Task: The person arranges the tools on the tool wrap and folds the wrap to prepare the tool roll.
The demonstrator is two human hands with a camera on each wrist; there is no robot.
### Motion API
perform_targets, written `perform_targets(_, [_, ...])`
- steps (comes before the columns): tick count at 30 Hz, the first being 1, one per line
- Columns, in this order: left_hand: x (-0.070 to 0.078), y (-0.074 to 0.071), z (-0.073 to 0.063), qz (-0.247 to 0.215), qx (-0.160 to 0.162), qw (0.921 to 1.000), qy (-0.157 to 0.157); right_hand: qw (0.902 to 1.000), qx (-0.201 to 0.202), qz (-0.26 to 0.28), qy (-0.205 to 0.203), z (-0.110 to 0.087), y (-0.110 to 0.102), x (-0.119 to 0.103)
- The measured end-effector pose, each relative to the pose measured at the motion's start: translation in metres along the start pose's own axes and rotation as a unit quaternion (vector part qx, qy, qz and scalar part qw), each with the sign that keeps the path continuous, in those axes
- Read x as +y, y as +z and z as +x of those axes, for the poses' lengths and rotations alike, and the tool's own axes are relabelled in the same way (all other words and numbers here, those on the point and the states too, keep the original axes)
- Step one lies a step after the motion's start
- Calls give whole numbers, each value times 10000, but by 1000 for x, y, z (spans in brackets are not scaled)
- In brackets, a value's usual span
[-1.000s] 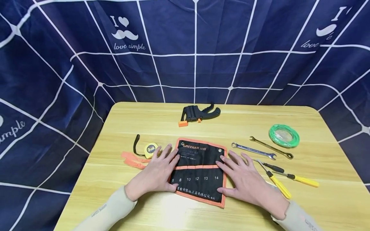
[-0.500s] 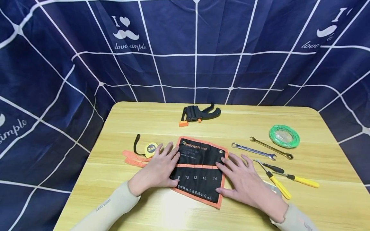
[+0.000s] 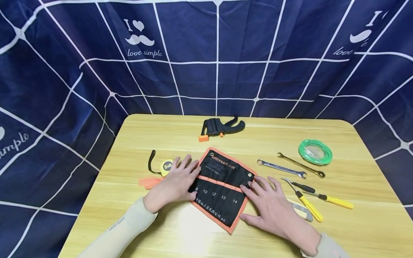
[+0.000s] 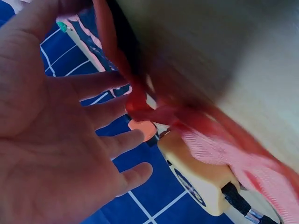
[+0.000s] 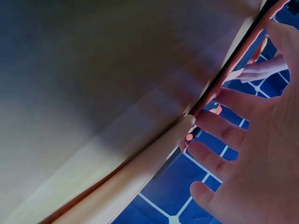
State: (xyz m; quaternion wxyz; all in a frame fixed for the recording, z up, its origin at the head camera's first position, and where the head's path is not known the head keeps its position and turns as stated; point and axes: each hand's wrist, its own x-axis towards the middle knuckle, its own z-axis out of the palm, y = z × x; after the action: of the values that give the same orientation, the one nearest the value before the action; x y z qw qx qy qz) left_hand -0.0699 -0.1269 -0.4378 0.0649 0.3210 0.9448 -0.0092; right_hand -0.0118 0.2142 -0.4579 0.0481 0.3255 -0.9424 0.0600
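A black cloth tool pouch (image 3: 221,188) with orange trim and printed size numbers lies flat and turned on the table, between both hands. My left hand (image 3: 172,186) rests along its left edge, fingers spread and thumb on the lower part. Along the right edge, my right hand (image 3: 271,211) touches the pouch with spread fingers. Orange straps (image 3: 151,182) run out partly beneath the left wrist. Beside the left fingertips sits a yellow tape measure (image 3: 167,166) with a black cord. The left wrist view shows the left palm (image 4: 60,130) against the trim; the right wrist view shows the right fingers (image 5: 224,130) there.
A black clamp (image 3: 222,127) with orange tips lies at the back. To the right are two wrenches (image 3: 282,168), a green wire coil (image 3: 315,152), screwdrivers with yellow handles (image 3: 338,201), a black-handled tool (image 3: 303,187) and a utility knife (image 3: 301,211) partly behind the right hand.
The pouch has turned clockwise under my hands, its lower right corner swinging left and its top left corner moving up and right. Both hands stay on its edges.
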Motion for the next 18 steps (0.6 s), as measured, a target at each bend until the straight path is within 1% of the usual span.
perform_targets(6, [-1, -2, 5, 30, 220, 9998, 0, 10000, 36, -32, -14, -4, -2, -4])
perform_targets(12, [-3, -3, 9, -15, 434, 9990, 95, 10000, 47, -16, -48, -6, -3, -5])
perform_targets(17, [-5, -3, 12, 90, 703, 9974, 159, 9998, 81, -28, -155, -6, -3, -7])
perform_targets(18, [-6, -3, 12, 116, 704, 9974, 143, 9998, 80, -33, -171, -6, -3, -7])
